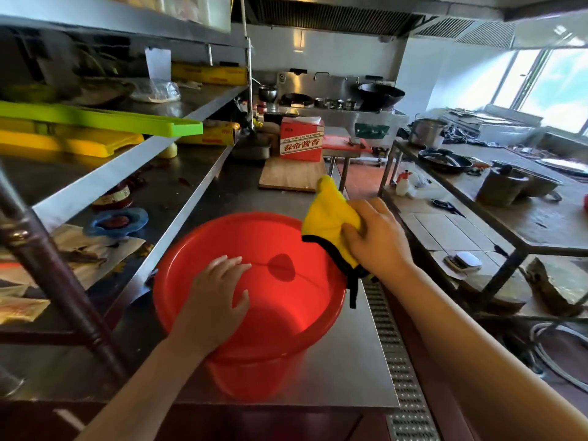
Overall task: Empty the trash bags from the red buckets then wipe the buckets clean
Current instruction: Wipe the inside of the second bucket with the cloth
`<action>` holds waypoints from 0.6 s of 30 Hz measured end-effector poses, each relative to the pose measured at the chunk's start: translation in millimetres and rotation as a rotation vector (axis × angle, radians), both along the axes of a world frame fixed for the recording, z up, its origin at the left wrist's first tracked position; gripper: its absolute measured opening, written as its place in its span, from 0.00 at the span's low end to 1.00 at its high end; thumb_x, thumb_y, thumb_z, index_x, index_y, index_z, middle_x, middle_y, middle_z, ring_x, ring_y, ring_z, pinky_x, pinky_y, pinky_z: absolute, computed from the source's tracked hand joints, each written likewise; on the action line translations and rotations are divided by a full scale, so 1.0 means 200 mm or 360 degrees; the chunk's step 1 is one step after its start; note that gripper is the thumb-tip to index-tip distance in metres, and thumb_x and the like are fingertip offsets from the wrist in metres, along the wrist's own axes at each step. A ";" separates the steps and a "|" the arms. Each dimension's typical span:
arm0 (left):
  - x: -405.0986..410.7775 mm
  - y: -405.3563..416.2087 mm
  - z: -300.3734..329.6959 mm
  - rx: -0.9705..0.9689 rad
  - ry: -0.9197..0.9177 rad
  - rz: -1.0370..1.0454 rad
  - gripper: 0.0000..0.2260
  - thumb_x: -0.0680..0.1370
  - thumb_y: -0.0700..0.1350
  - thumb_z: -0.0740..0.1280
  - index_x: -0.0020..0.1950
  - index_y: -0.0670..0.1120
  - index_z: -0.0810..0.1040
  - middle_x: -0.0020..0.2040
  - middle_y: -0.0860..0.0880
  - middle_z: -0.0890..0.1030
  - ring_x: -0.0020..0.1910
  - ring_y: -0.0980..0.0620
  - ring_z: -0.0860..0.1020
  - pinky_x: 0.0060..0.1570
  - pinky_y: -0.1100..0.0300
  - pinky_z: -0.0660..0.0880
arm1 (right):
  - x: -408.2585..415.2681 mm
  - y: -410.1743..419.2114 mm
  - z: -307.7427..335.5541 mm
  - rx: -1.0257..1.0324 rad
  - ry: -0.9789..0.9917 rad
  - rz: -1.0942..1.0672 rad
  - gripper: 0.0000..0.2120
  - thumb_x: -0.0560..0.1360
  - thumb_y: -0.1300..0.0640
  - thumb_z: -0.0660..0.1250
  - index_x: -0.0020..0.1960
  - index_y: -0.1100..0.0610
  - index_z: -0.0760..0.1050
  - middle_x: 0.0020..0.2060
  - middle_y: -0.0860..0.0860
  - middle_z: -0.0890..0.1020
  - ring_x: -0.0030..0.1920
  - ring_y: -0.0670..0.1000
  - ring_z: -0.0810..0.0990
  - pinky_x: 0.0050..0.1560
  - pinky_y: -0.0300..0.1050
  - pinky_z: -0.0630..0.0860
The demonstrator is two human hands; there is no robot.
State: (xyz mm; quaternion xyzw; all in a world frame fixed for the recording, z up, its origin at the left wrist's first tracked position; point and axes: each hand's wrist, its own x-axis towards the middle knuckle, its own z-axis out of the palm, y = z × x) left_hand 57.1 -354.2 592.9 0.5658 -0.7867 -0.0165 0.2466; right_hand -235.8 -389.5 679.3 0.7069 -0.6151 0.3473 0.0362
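A red bucket stands on the steel counter in front of me, with no bag in it and a heart mark on its bottom. My left hand lies over the near-left rim with fingers fairly straight, reaching into the bucket. My right hand grips a yellow cloth with a black edge at the bucket's right rim. Part of the cloth sticks up above the hand, and a black strip of it dangles over the rim.
A two-level steel shelf with green and yellow boards and film rolls runs along the left. A red box stands on a wooden board behind the bucket. A floor drain grate and an aisle lie right, then a cluttered table.
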 end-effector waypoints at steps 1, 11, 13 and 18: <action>0.00 0.00 0.00 -0.0016 0.0031 -0.0008 0.27 0.75 0.56 0.53 0.69 0.47 0.75 0.69 0.47 0.75 0.72 0.46 0.68 0.71 0.57 0.56 | 0.06 -0.01 0.01 -0.0003 0.0016 0.0046 0.21 0.74 0.55 0.68 0.67 0.50 0.74 0.57 0.52 0.75 0.56 0.56 0.76 0.52 0.48 0.72; 0.06 -0.01 0.05 -0.0043 0.0934 -0.0006 0.25 0.75 0.50 0.60 0.73 0.48 0.70 0.69 0.54 0.72 0.70 0.54 0.67 0.72 0.56 0.60 | 0.48 -0.09 -0.14 0.0140 0.0115 0.0337 0.23 0.73 0.57 0.68 0.67 0.52 0.75 0.57 0.53 0.75 0.57 0.58 0.76 0.52 0.46 0.71; 0.13 -0.03 0.06 -0.0104 0.0833 -0.0025 0.25 0.75 0.50 0.60 0.72 0.47 0.72 0.68 0.52 0.73 0.70 0.51 0.69 0.71 0.52 0.64 | 0.48 -0.09 -0.20 0.0189 0.0109 0.0347 0.22 0.72 0.57 0.68 0.67 0.51 0.75 0.57 0.52 0.76 0.55 0.57 0.77 0.50 0.48 0.74; 0.33 -0.18 0.04 0.0157 0.0235 0.0187 0.28 0.76 0.54 0.62 0.74 0.45 0.68 0.74 0.44 0.68 0.75 0.41 0.63 0.74 0.44 0.59 | 0.46 -0.09 -0.29 0.0228 0.0123 0.0317 0.22 0.72 0.56 0.68 0.66 0.50 0.76 0.55 0.50 0.76 0.55 0.56 0.77 0.49 0.47 0.74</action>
